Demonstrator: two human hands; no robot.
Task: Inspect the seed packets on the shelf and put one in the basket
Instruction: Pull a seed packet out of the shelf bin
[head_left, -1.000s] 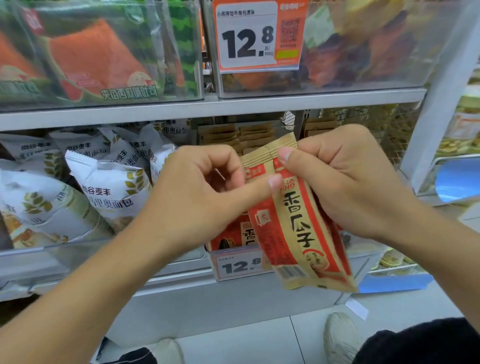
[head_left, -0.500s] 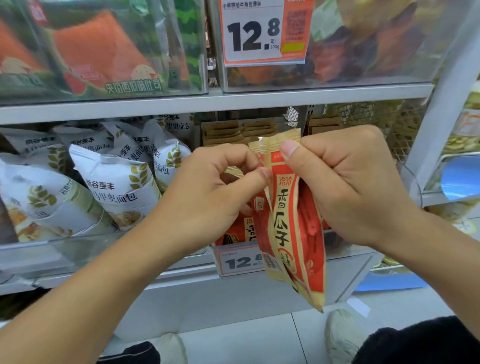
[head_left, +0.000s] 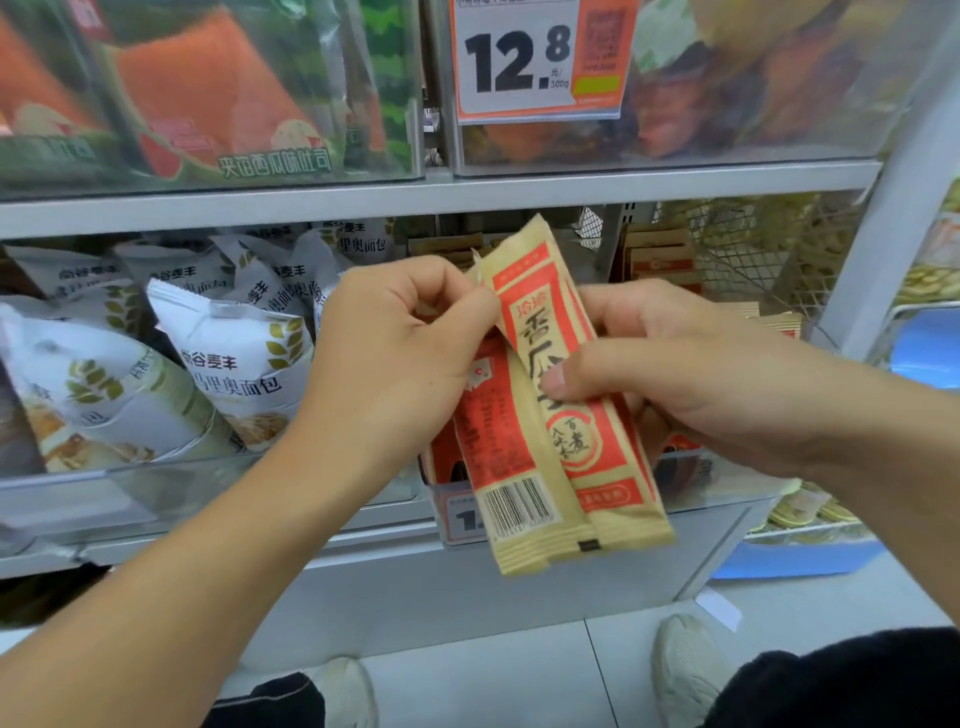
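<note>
Up close, the left hand has its fingers curled in, pinching the upper left edge of the seed packet, while the right hand grips the packet from the right, thumb laid across the printed front and fingers wrapped behind. So the packet hangs between the two hands, its top corner rising above both sets of knuckles and its lower end dropping below them. It is folded or twisted lengthwise: the red and tan front panel faces right, and a back panel with a barcode shows at the lower left.

Behind the hands, more red packets stand in a clear bin on the shelf. To the left lie white bread bags printed with wheat ears. Above the shelf edge hangs an orange price tag reading 12.8. Below, pale shoes stand on a tiled floor.
</note>
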